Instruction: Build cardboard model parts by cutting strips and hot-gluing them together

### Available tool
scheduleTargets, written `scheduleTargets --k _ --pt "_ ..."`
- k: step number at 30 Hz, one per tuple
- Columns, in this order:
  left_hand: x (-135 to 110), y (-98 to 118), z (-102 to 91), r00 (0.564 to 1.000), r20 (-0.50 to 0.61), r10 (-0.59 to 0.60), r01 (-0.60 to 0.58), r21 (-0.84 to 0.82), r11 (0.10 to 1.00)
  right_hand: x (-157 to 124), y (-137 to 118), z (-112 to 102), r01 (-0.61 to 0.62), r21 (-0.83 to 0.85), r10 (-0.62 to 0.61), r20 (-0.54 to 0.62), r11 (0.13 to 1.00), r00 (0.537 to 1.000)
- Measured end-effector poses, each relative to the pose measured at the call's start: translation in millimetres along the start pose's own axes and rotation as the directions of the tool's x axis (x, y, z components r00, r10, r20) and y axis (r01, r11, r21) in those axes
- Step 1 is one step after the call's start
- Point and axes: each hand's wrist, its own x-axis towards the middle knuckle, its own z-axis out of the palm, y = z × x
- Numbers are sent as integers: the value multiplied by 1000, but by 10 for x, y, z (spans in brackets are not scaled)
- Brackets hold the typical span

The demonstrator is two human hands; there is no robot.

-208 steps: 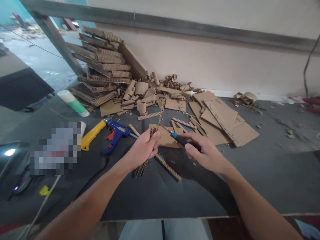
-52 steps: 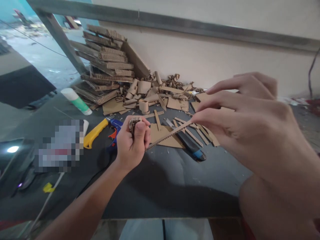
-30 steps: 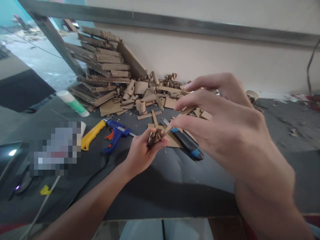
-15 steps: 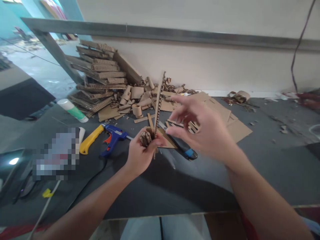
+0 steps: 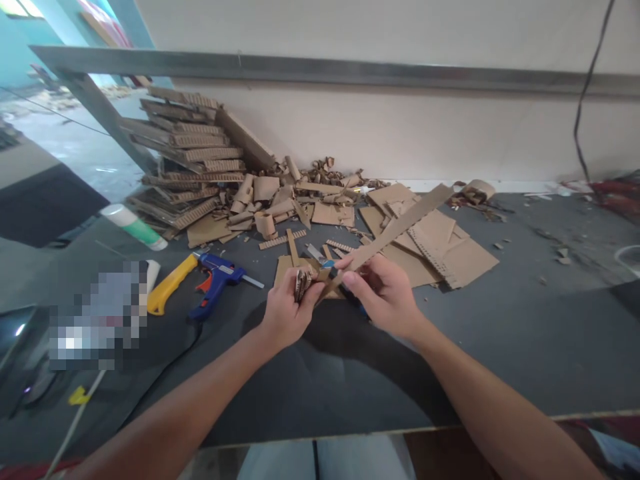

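Left hand: grip closed on a small cardboard coil, thumb and fingers pinched round it, held just above the table.
Right hand: grip closed on a long cardboard strip, pinched near its lower end.
Strip long axis is diagonal. The low end meets the coil at the left fingertips. The free end points up and to the right, toward the wall, and is raised clear over the flat cardboard sheets. The flat face shows to the camera.

Room: both hands are mid-table, left of centre. The dark surface between the hands and the near table edge is bare, and so is the wide area to the right, apart from small crumbs. Forearms come in over the near edge.

Clutter is behind and left:
- utility knife, partly hidden under the right hand
- blue glue gun, just left of the left hand, cord trailing toward the near edge
- yellow-handled tool, beside the gun
- green-and-white tube, lying on its side
- stack of corrugated boards, leaning at the back left
- curled scrap pile, along the wall
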Motion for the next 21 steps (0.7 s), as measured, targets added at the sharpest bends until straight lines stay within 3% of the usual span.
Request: scheduleTargets --k 4,8,12,16,21 --pt "-42 3 9 999 -23 -31 29 -95 995 -34 20 2 29 54 -25 -62 998 998" --pt "-34 -2 -11 1000 10 10 -8 -169 986 -45 35 46 135 -61 -138 -45 989 989" --pt "-15 12 -36 990 100 102 -86 -151 985 -45 18 92 247 -147 -255 -32 958 967" --pt "-17 37 -51 962 203 184 -151 -167 974 -51 -44 111 267 -186 -275 -21 946 961" --pt "-30 16 -56 961 211 178 -155 -120 981 -72 -66 129 291 -220 -301 -14 931 953"
